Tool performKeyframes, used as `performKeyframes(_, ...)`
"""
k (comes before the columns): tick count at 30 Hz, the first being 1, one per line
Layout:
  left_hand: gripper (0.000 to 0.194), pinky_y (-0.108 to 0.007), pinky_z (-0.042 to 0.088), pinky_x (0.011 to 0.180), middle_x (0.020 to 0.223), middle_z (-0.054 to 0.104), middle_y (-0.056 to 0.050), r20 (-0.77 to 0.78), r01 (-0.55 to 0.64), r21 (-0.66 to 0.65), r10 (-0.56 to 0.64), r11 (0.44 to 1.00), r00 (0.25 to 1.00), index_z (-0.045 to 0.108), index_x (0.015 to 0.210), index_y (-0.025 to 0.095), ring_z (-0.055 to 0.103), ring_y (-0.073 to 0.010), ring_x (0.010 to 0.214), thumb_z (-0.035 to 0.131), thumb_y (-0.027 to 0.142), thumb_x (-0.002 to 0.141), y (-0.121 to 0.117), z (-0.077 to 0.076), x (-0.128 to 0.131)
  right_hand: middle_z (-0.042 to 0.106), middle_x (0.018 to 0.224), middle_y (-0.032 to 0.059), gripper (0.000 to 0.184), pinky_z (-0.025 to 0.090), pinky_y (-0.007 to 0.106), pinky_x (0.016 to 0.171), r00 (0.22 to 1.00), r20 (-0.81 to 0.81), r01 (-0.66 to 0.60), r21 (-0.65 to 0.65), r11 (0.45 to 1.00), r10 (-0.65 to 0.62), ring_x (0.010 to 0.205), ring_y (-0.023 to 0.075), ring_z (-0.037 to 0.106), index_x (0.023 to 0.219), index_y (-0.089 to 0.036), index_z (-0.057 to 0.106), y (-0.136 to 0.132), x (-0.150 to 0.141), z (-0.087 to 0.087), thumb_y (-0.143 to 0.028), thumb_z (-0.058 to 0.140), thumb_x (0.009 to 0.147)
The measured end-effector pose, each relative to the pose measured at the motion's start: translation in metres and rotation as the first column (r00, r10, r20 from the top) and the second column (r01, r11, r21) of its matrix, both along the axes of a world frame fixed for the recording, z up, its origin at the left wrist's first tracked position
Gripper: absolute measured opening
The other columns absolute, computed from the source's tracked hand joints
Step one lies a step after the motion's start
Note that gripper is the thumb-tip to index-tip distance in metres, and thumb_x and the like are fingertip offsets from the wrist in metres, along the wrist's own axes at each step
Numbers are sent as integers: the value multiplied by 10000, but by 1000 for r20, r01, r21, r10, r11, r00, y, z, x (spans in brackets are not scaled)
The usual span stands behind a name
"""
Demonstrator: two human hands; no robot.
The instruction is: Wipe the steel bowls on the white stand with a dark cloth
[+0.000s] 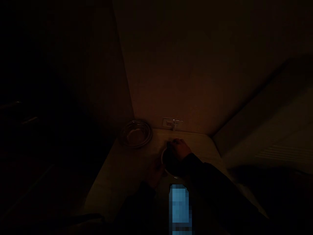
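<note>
Light from one blurred blue oblong (pixel 180 205) glows nearest, its long axis running away from the person. Beyond it, on one table (pixel 117 174), is one pale-rimmed bowl (pixel 168 160), round rather than long, mouth apparently upward. Two hands flank it: left hand (pixel 154 173) at its near-left side, right hand (pixel 181 148) bent over its far-right edge; darkness hides whether either grips. Farther stand one round dish (pixel 136 136) at left and one wall outlet (pixel 166 122).

2 sleeves (pixel 210 178) look black, the round object (pixel 170 160) dark (pale-rimmed), the bright panel (pixel 180 204) mosaic blue.
</note>
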State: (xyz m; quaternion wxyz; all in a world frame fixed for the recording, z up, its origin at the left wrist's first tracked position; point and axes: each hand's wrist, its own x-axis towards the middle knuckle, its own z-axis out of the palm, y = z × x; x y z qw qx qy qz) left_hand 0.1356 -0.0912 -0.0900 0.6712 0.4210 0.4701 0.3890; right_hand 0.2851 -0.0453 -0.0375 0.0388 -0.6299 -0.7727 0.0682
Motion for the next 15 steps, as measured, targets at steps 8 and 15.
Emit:
performKeyframes(8, 358, -303, 530, 615, 1008, 643, -127, -96, -25, 11, 26, 1000, 995, 570, 1036, 114, 628, -235, 857, 550, 283, 721, 0, -5, -2, 579, 1052, 76, 264, 356, 312, 842, 957, -86, -281, -20, 960, 278, 976, 205, 465, 1030, -226, 633, -5, -15, -2, -210, 442, 849)
performKeyframes(15, 321, -334, 522, 709, 1006, 651, -123, -161, -39, 59, 48, 998, 986, 584, 1031, 106, 612, -242, 917, 546, 197, 726, 1, 9, 5, 602, 972, 100, 280, 365, 311, 807, 998, 21, -57, -52, 997, 58, 897, 197, 505, 964, -191, 656, 7, -2, 3, -224, 392, 875)
